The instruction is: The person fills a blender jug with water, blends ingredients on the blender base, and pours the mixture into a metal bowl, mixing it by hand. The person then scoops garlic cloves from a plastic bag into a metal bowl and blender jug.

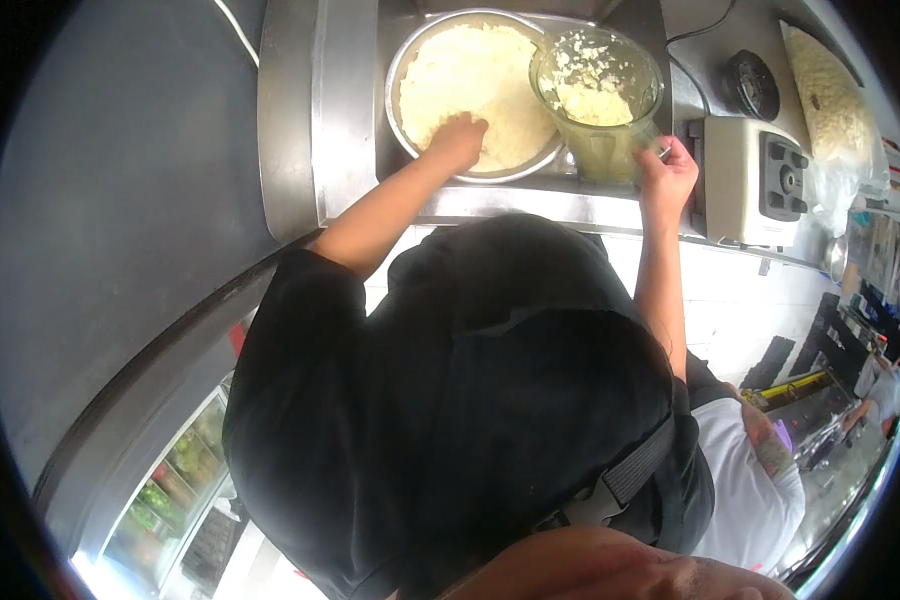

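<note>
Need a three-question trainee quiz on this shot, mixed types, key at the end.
1. Multiple choice. What does the right hand hold?
A) The plastic bag
B) The handle of the see-through jar
C) The black cord
2. True or false: the jar is off the white blender base, to the left of it in the picture.
3. Short answer. Where are the fingers of the left hand?

Key
1: B.
2: True.
3: In the round bowl, at the pale, crumbly food.
</note>
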The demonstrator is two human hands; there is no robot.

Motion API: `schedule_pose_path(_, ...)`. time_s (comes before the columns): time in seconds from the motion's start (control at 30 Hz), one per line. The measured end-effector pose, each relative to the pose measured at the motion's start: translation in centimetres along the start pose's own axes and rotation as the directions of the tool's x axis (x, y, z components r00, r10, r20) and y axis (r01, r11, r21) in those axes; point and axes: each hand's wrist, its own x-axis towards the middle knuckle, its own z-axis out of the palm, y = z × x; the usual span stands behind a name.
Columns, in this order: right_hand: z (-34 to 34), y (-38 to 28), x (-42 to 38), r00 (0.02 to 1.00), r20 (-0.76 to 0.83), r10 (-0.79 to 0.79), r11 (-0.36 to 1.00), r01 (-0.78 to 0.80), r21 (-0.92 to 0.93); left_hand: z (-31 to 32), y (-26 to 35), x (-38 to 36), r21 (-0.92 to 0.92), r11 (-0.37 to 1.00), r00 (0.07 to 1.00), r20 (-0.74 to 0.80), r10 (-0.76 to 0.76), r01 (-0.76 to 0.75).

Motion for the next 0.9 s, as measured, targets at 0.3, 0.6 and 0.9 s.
schedule_pose_path(0.3, 0.5, -0.6, -0.2, 0.999, -0.050, 0.014, 1.000, -0.014, 0.000, -4.1, -2.3, 3.0, -0.366, 0.907, 0.898, -0.295, -0.327, 0.210)
schedule_pose_path(0.6, 0.2, -0.8, -0.4, 1.000, -0.023, -0.006, 0.999, 0.007, 0.042, -1.4, -1.9, 4.6, -0.521, 0.837, 0.977, -0.024, -0.210, 0.168)
schedule_pose_path(0.9, 0.3, -0.9, -0.4, 1.000, 0.005, -0.006, 1.000, 0.006, -0.006, -19.0, 6.4, -0.5, -0.813, 0.324, 0.875, -0.451, 0.174, -0.484)
